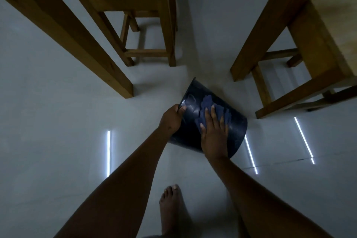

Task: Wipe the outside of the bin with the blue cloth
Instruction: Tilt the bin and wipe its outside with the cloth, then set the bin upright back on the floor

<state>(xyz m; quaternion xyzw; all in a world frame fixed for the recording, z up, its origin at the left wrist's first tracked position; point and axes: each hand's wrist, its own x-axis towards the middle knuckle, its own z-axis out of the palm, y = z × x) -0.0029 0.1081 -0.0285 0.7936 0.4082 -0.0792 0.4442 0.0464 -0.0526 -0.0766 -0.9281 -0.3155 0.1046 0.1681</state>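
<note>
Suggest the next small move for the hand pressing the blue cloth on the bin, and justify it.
Probably slide the right hand and blue cloth along the bin wall toward its rim: the cloth lies flat on the tilted wall, and the left hand grips the rim, steadying it.

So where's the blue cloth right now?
In the head view, the blue cloth lies on the dark bin's outer wall, pressed under the right hand, centre frame.
</note>
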